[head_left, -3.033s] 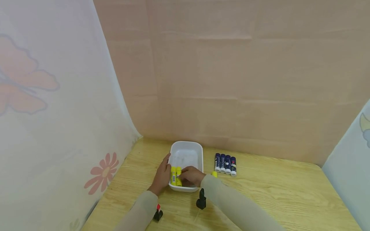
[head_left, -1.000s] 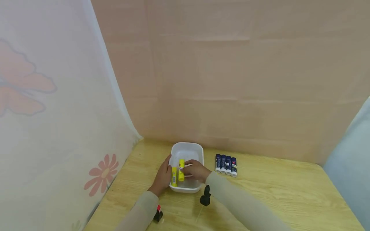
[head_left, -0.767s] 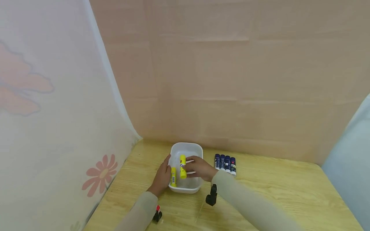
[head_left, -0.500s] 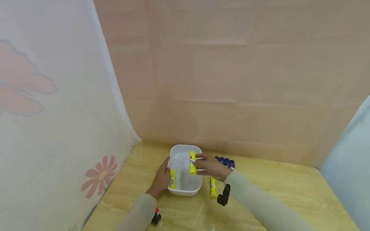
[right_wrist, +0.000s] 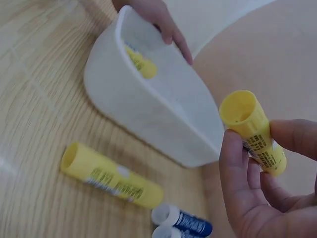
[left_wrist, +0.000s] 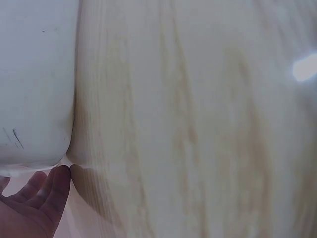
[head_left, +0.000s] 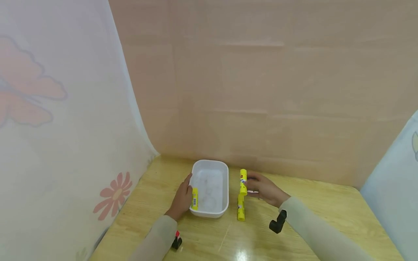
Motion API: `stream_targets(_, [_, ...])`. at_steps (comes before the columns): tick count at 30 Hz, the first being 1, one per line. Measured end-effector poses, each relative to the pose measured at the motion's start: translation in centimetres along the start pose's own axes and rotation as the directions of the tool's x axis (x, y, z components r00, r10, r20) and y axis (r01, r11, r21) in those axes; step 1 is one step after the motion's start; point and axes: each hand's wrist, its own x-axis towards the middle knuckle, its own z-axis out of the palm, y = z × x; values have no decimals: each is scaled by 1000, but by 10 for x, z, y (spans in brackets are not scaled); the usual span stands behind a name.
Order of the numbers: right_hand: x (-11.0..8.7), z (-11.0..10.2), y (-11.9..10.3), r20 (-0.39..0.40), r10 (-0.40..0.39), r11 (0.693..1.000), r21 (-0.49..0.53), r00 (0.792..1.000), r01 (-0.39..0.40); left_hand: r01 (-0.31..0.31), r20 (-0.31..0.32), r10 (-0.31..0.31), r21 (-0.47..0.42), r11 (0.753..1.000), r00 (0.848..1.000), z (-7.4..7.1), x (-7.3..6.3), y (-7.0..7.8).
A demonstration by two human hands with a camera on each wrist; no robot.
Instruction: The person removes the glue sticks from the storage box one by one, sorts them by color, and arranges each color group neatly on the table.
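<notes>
My right hand (head_left: 266, 189) pinches a yellow glue stick (head_left: 243, 182) between thumb and fingers, held up right of the white plastic tray (head_left: 226, 188). In the right wrist view its hollow end (right_wrist: 242, 109) faces the camera. A second yellow glue stick (right_wrist: 111, 176) lies on the table beside the tray, below the held one. My left hand (head_left: 181, 200) grips the tray's left edge, its fingertips (left_wrist: 60, 181) against the outer wall in the left wrist view. Inside the tray, along its left wall, a third yellow glue stick (head_left: 195, 198) lies.
Blue glue sticks with white ends (right_wrist: 190, 222) lie on the wood-grain table (head_left: 313, 214) right of the tray, mostly hidden behind my right hand in the head view. A brown-pink covered wall (head_left: 261, 90) rises behind the table, with a flowered white cloth (head_left: 81, 145) at left.
My right hand has lifted the yellow glue stick out of the tray and carried it right, over the one on the table. My left hand stays at the tray's edge.
</notes>
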Motion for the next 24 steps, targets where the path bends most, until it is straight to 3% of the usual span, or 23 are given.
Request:
stream_targets(11, [-17,-20,41,-93,114,993,34,989,-111,1,15,0,-20,1000,1000,-1,0,5])
stream_targets(19, [-25,-17,62,-98,148,989,-10,984,-150,11,15,-11,-6,1000,1000,-3,-3,9])
stream_targets(24, [-28,-11,69,-55,174,985,24,983,-173,5,14,-4,-9,1000,1000,-4,-3,8])
